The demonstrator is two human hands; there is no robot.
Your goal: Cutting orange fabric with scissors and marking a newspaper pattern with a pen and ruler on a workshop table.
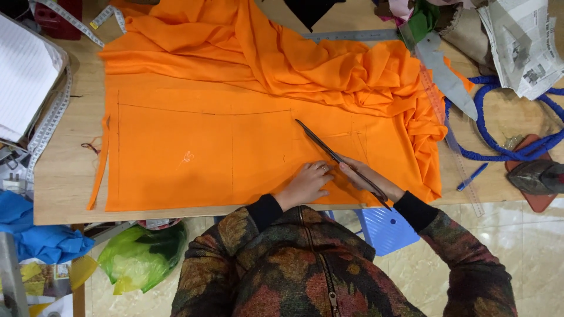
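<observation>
An orange cloth [194, 152] lies flat on a wooden table [64, 176], bunched in folds at the far right. Thin dark lines are drawn on its flat part. My right hand [370, 179] grips long dark scissors [338, 157], whose tips point away from me toward the upper left over the cloth. My left hand [306, 183] rests flat on the cloth just left of the blades, fingers apart, pressing the fabric down near the table's front edge.
A white measuring tape [50, 117] and a lined pad [23, 76] sit at the left. A clear ruler [452, 141], blue pen [472, 176], blue cord [499, 147], newspaper [523, 47] and an iron [537, 176] lie at the right. A blue stool [385, 229] stands below.
</observation>
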